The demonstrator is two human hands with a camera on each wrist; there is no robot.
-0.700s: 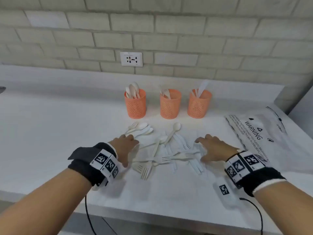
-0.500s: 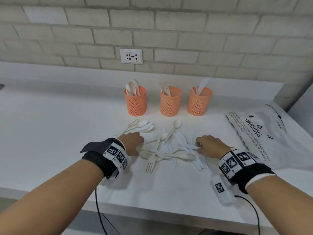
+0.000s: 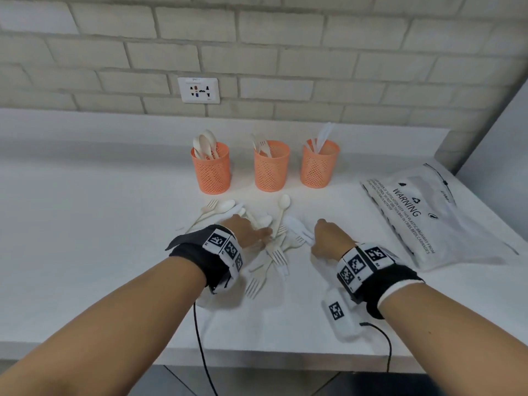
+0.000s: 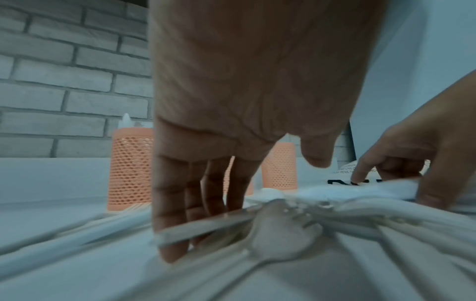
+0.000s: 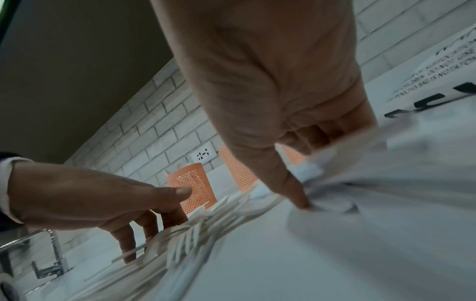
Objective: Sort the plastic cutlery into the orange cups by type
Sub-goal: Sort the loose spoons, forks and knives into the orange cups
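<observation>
Three orange mesh cups stand at the back of the white counter: the left cup [image 3: 211, 170] holds spoons, the middle cup [image 3: 271, 167] forks, the right cup [image 3: 319, 165] knives. A pile of mixed white cutlery [image 3: 275, 247] lies in front of them, with a loose spoon [image 3: 283, 210] at its far edge. My left hand [image 3: 247, 232] rests on the pile's left side, fingers [image 4: 170, 203] straight down among the handles, holding nothing. My right hand [image 3: 328, 237] is on the pile's right side. Its index finger [image 5: 296, 189] and thumb [image 4: 432, 193] straddle a bundle of white knives [image 4: 360, 193].
A flat plastic bag [image 3: 428, 212] printed WARNING lies on the counter to the right. A wall socket [image 3: 199, 90] sits above the cups. A white tagged box [image 3: 341, 315] with a cable lies by my right wrist near the counter's front edge. A metal tap [image 5: 51, 260] stands far left.
Both hands have slid inward toward each other. The cutlery between them has bunched into a tighter pile.
</observation>
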